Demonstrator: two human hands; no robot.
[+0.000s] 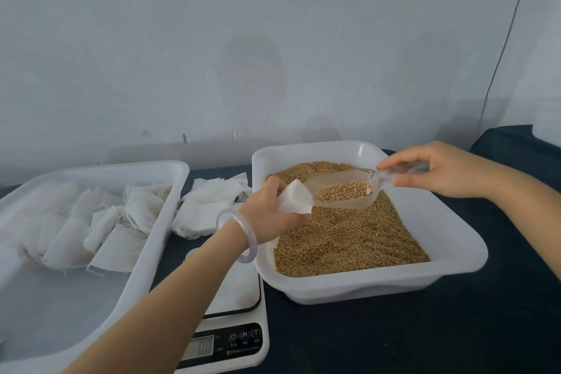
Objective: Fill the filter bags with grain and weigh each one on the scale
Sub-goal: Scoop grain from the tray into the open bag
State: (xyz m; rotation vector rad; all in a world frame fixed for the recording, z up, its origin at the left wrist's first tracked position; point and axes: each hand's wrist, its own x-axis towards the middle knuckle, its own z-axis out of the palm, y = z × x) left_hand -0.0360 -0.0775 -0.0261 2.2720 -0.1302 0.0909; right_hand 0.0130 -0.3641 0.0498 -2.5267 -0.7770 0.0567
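My left hand (pixel 268 206) grips a white filter bag (pixel 296 197) over the left side of the grain tray (pixel 455 246). My right hand (pixel 437 168) pinches the handle of a clear plastic scoop (pixel 343 191) that holds a small heap of grain, its front edge at the mouth of the bag. The tray holds brown grain (pixel 349 237). A white digital scale (pixel 230 322) sits at the near centre, partly under my left forearm, its platform bare where it shows.
A large white tray (pixel 170 191) on the left holds several filled bags (pixel 91 228). A pile of flat unfilled bags (pixel 206 206) lies between the two trays. Everything sits on a dark cloth (pixel 425 328). A pale wall stands close behind.
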